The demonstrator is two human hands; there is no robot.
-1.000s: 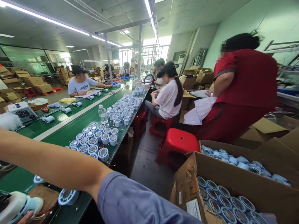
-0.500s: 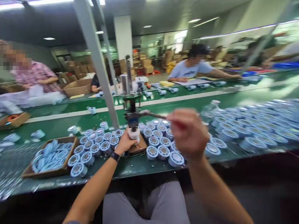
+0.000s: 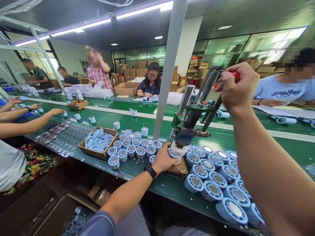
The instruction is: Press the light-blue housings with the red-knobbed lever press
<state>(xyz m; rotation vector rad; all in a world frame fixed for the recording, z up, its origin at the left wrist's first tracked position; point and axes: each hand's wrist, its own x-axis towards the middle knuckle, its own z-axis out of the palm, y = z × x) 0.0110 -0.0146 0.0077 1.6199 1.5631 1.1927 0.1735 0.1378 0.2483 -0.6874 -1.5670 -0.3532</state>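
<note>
A hand press [image 3: 188, 129] with a spring and a metal post stands at the bench's front edge. My right hand [image 3: 240, 87] is closed round the red knob [image 3: 235, 76] of its lever, which points up. Under the press head, my left hand [image 3: 165, 158] grips a light blue round housing [image 3: 173, 151] below the white pressing piece [image 3: 179, 149]. Part of that housing is hidden by my fingers and the white piece. Blue round housings with silver discs [image 3: 213, 190] stand in rows to the right, and more [image 3: 131, 149] stand to the left of my left hand.
A cardboard box of light blue rings [image 3: 113, 144] sits at the left. Beyond it, other people's arms [image 3: 31, 126] reach over the bench. A grey post [image 3: 169, 65] rises behind the press. Several people sit or stand across the green belt [image 3: 118, 109]. An open carton [image 3: 56, 213] is below the bench.
The view has turned left. My right hand has risen with the lever, which was lower and nearly level before. My left hand stays under the press head.
</note>
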